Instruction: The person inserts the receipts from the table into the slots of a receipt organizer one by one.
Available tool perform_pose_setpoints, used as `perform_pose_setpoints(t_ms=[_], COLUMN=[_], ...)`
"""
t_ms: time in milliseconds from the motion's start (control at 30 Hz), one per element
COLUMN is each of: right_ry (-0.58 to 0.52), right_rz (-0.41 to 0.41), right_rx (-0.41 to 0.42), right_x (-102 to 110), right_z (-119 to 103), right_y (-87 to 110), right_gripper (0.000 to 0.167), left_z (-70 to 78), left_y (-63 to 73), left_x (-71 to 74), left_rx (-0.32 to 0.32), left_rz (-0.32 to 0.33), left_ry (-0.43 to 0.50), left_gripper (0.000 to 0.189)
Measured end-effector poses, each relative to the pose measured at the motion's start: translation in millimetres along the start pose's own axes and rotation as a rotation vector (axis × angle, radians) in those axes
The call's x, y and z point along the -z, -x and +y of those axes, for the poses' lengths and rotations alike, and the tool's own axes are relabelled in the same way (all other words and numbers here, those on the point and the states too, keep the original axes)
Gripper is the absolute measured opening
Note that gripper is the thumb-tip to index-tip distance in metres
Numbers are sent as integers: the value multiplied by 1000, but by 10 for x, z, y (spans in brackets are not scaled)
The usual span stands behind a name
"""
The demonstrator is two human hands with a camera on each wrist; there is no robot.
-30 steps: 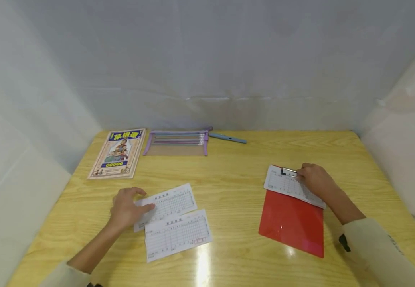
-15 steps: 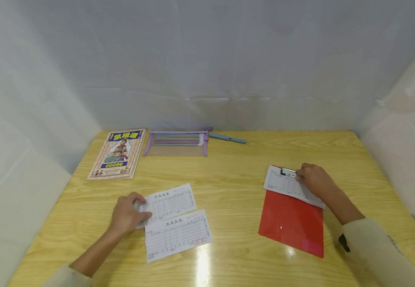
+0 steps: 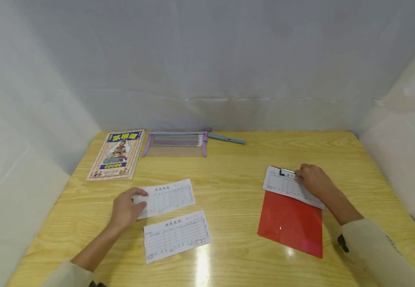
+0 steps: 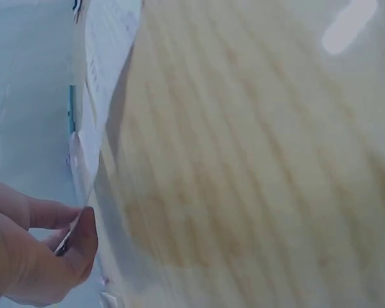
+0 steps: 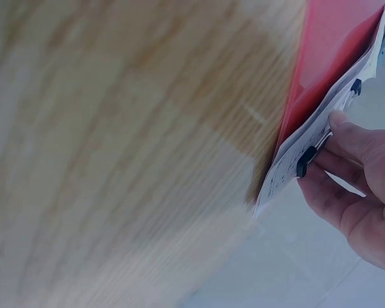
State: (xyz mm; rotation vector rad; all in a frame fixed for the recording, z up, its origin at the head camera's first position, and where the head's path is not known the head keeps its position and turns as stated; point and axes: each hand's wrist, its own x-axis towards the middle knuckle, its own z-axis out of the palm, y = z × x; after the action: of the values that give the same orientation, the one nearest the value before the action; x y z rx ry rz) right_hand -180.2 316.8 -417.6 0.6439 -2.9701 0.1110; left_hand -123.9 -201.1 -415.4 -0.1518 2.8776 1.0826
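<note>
My left hand (image 3: 125, 209) pinches the left end of a white printed form slip (image 3: 171, 197) between thumb and fingers. In the left wrist view the slip (image 4: 109, 58) stands raised off the wood, its shadow beneath. A second form slip (image 3: 176, 237) lies flat just nearer to me, with a small red stamp-like box. At the right, my right hand (image 3: 315, 181) grips the metal clip (image 3: 287, 172) of a red clipboard (image 3: 290, 223). Several form slips (image 3: 279, 182) lie under that clip, across the board's top. In the right wrist view, thumb and fingers (image 5: 348, 136) pinch the clip's wire.
At the back left of the wooden table (image 3: 229, 171) lies a booklet (image 3: 117, 155). Beside it is a mesh pencil pouch (image 3: 175, 144) with purple trim and several pencils inside. A blue pen (image 3: 226, 138) lies to the pouch's right. White sheeting (image 3: 229, 71) walls the table's back and sides.
My left hand has taken hold of the upper slip's left end and shifted it slightly away from me, so a gap shows between the two slips. The right hand keeps its place.
</note>
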Motion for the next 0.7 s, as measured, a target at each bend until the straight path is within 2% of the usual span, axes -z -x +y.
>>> perform_pose_setpoints(t_ms=[200, 367, 500, 700], right_ry=[4, 5, 1, 4], right_rz=[7, 4, 3, 25], right_rx=[2, -2, -6, 3], right_x=[-5, -1, 4, 3], right_z=[-2, -5, -12, -24], right_y=[4, 2, 1, -9], right_gripper=[16, 16, 15, 15], left_z=[116, 277, 451, 797], left_y=[-71, -148, -216, -311], left_x=[32, 12, -65, -281], left_rx=[-46, -92, -128, -164], left_rz=[44, 56, 20, -55], left_ry=[62, 149, 208, 297], left_gripper=[24, 24, 24, 25])
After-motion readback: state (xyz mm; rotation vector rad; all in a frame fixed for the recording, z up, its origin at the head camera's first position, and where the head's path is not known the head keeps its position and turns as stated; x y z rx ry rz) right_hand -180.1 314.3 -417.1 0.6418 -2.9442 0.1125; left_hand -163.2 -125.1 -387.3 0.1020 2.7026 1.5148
